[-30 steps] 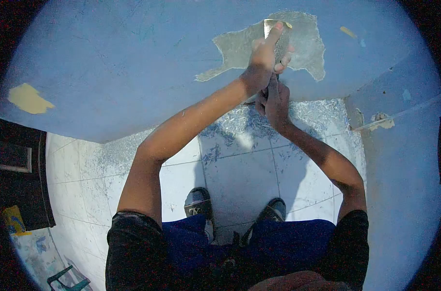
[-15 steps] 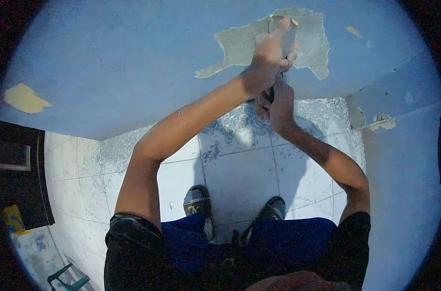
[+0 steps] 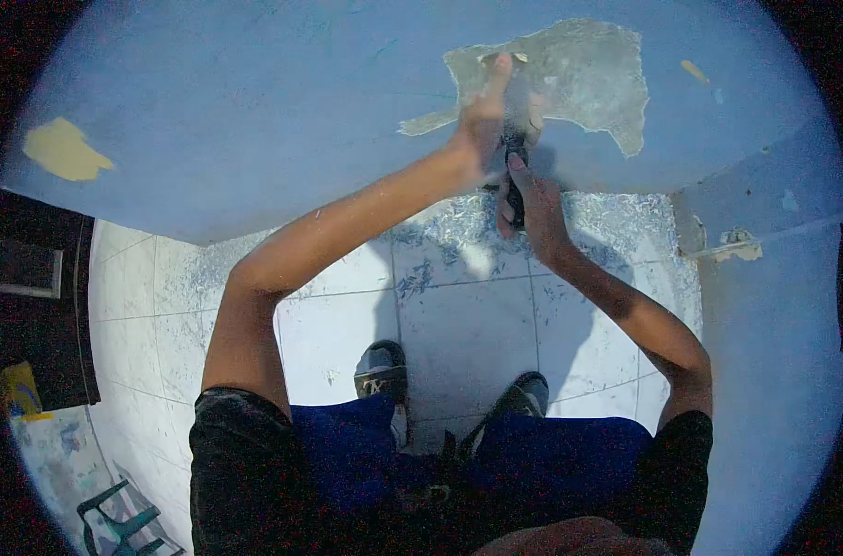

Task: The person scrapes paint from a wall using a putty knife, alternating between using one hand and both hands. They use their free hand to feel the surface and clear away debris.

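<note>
Clearly, everything here is best placed by the bare grey patch [image 3: 593, 83] on the blue wall [image 3: 254, 120]. The scraper [image 3: 517, 109], a flat tool with a dark handle [image 3: 517, 211], stands over the left part of that patch, its broad end within the patch's outline and its handle reaching below the patch's lower edge. Whether the edge of the blade presses on the surface cannot be told from this angle. The left hand [image 3: 479, 125], a little blurred, is wrapped about the blade part, thumb laid up along it towards the tip and fingers showing on the other side. The right hand [image 3: 540, 199], below the patch, is curled round the handle with its thumb on top. The tool looks light enough for one hand, and its blade probably stiff, perhaps with a slight spring near the tip. Dust could make it slippery, so the handle seems the surest hold, with the flat of the blade serving to steady it; fingers are better kept off the thin end, which may be sharp. Pale flakes [image 3: 440, 236] lie on the tiled floor [image 3: 468, 324] below the patch, and a cream patch [image 3: 64, 148] sits well to its left.
</note>
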`<action>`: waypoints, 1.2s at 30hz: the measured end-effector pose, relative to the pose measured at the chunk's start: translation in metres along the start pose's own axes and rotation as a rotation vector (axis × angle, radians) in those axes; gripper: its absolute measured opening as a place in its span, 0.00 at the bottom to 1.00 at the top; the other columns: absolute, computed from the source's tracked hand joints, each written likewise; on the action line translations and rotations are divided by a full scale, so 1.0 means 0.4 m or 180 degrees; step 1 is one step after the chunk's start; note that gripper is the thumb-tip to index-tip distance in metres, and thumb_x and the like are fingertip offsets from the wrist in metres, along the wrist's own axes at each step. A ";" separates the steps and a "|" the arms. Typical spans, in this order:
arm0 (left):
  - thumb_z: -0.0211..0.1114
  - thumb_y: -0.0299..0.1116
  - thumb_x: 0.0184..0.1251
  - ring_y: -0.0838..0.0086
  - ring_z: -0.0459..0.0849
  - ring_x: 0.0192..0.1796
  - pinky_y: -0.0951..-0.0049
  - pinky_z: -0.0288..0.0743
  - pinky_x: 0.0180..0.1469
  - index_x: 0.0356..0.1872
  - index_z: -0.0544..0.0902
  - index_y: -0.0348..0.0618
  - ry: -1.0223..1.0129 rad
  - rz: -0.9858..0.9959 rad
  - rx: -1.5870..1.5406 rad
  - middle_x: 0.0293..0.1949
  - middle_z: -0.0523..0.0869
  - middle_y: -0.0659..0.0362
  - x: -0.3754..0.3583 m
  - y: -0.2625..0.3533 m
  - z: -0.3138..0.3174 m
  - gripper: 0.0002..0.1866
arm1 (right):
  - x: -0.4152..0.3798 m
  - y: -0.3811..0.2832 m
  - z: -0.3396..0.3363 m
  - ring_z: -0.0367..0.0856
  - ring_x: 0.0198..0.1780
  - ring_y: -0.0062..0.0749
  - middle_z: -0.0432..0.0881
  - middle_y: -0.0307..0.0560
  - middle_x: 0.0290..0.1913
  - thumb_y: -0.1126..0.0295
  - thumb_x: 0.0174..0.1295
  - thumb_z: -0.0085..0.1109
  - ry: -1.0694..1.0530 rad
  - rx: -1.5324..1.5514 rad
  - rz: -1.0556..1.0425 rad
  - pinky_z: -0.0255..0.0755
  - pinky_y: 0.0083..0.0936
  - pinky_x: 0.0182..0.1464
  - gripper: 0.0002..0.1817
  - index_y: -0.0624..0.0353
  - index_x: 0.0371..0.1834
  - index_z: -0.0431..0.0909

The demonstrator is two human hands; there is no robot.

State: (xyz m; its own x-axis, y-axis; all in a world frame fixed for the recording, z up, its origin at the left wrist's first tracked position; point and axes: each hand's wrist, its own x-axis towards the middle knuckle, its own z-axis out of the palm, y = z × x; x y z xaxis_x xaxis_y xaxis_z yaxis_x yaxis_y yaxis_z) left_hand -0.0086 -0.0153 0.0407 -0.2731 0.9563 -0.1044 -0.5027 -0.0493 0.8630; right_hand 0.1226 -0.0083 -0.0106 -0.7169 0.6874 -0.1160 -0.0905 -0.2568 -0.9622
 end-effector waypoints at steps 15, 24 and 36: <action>0.46 0.60 0.66 0.72 0.74 0.22 0.72 0.69 0.28 0.32 0.75 0.41 0.0308 0.0706 -0.0228 0.19 0.77 0.58 -0.032 0.007 -0.019 0.28 | 0.042 -0.007 -0.026 0.57 0.10 0.14 0.61 0.31 0.12 0.50 0.65 0.50 -0.0117 -0.0910 -0.0239 0.50 0.16 0.11 0.22 0.56 0.22 0.69; 0.50 0.62 0.63 0.74 0.74 0.22 0.74 0.68 0.28 0.32 0.78 0.40 0.0295 0.0494 -0.0333 0.20 0.77 0.59 -0.006 0.010 -0.007 0.30 | 0.063 -0.027 -0.071 0.59 0.10 0.16 0.63 0.32 0.11 0.52 0.63 0.55 0.0055 -0.1488 -0.0604 0.51 0.18 0.11 0.23 0.56 0.17 0.69; 0.55 0.60 0.62 0.79 0.73 0.25 0.80 0.64 0.28 0.35 0.78 0.39 -0.0107 0.0123 -0.0422 0.22 0.76 0.65 0.004 0.013 -0.018 0.28 | 0.023 -0.008 -0.020 0.55 0.08 0.14 0.61 0.31 0.09 0.50 0.63 0.53 0.0352 -0.0628 -0.0075 0.46 0.17 0.09 0.23 0.54 0.17 0.69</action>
State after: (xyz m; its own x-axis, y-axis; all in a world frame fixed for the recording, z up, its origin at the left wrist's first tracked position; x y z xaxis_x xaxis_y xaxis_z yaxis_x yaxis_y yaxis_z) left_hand -0.0175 -0.0163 0.0415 -0.2677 0.9620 -0.0538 -0.5970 -0.1218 0.7929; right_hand 0.1219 0.0046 -0.0104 -0.6350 0.7649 -0.1087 0.0383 -0.1094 -0.9933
